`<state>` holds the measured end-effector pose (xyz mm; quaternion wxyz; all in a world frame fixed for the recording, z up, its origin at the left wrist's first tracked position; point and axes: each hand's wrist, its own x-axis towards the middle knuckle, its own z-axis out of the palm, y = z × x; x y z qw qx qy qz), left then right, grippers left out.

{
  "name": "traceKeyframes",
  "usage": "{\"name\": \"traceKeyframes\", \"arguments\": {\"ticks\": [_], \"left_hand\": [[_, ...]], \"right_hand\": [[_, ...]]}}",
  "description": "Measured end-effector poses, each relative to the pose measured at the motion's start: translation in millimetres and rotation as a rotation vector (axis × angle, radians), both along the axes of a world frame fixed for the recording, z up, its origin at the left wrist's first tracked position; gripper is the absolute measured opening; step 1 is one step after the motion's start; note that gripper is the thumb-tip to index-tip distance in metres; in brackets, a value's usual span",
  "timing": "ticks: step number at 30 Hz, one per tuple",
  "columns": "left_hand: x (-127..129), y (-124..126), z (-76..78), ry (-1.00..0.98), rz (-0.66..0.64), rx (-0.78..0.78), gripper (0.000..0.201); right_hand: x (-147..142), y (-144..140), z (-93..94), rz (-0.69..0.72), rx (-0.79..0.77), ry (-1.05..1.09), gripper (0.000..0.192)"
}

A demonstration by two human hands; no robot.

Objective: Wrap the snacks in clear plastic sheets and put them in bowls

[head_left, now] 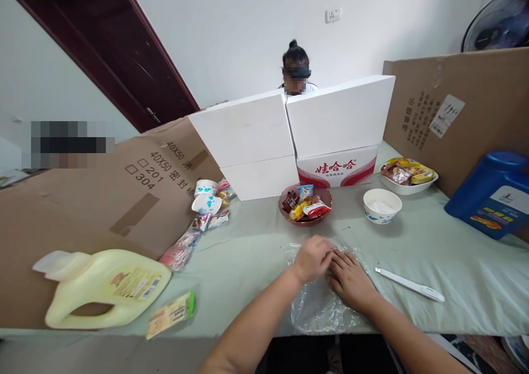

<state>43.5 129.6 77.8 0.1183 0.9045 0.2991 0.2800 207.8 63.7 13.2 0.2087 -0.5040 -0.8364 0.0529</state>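
A clear plastic bag (318, 308) lies crumpled on the cloth-covered table at its front edge. My right hand (351, 279) rests flat on it, palm down with the fingers stretched out. Beside those fingertips my left hand (313, 259) is over the bag's far part, fingers curled in; whether it pinches anything is hidden. Just beyond the hands stands a reddish bowl (303, 220) of wrapped snacks. To the right of my right hand lies a white utility knife (409, 284).
A white paper bowl (382, 206) and a snack dish (409, 185) stand at right, near a blue bottle (491, 195). A cream jug (107, 288), a small packet (171, 314) and paper cups (206, 203) are left. White boxes (256, 137) and cardboard (467, 104) wall the table. Another person (295, 68) sits opposite.
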Motion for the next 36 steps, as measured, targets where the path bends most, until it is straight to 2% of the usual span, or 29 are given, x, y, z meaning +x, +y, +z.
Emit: {"name": "traceKeyframes", "arguments": {"ticks": [2,4,6,10,13,15,16,19,21,22,24,25,28,31,34,36], "left_hand": [[-11,-22,-19.9,0.107,-0.026,-0.038,0.027],[-27,-35,-34.3,0.206,0.084,-0.063,0.041],[-46,-41,-42.8,0.296,0.249,-0.084,0.054],[-79,-44,-49.5,0.358,0.541,-0.12,0.058],[-100,-54,-46.6,0.319,0.629,-0.139,0.051],[-113,-66,-38.4,0.271,0.56,-0.142,0.042],[-119,-74,-32.4,0.252,0.473,-0.153,0.04],[-133,-95,-12.1,0.267,0.155,-0.257,0.049],[-139,-106,-1.6,0.306,0.06,-0.349,0.057],[-141,-110,1.7,0.317,0.052,-0.388,0.052],[-145,-114,4.5,0.319,0.045,-0.457,0.027],[-147,-116,4.5,0.305,0.038,-0.49,0.017],[-152,-118,3.1,0.211,0.027,-0.591,0.014],[-152,-117,3.5,0.097,0.07,-0.695,0.012],[-147,-112,5.8,0.071,0.15,-0.763,0.009],[-141,-106,7.1,0.068,0.19,-0.786,0.008]], "right_hand": [[0,-1,-1.8,0.008,0.008,-0.005,0.051],[0,-2,-2.4,0.027,-0.004,-0.031,0.054],[-2,-2,-1.8,0.014,-0.036,-0.066,0.06],[-4,1,3.1,-0.064,-0.117,-0.111,0.078],[5,1,11.3,-0.181,-0.143,-0.123,0.08],[18,-4,18.8,-0.23,-0.126,-0.098,0.073],[24,-9,22.8,-0.192,-0.122,-0.074,0.07],[41,-32,33.3,0.099,-0.192,-0.002,0.068],[45,-50,38.3,0.219,-0.284,0.024,0.061],[46,-58,40.2,0.234,-0.329,0.037,0.048],[45,-72,43.9,0.247,-0.415,0.077,0.017],[45,-77,45.9,0.257,-0.455,0.108,0.007],[45,-87,53.0,0.279,-0.548,0.248,0.014],[44,-91,57.7,0.224,-0.635,0.408,0.016],[38,-88,54.3,0.136,-0.731,0.511,0.039],[33,-83,48.8,0.099,-0.773,0.582,0.046]]}}
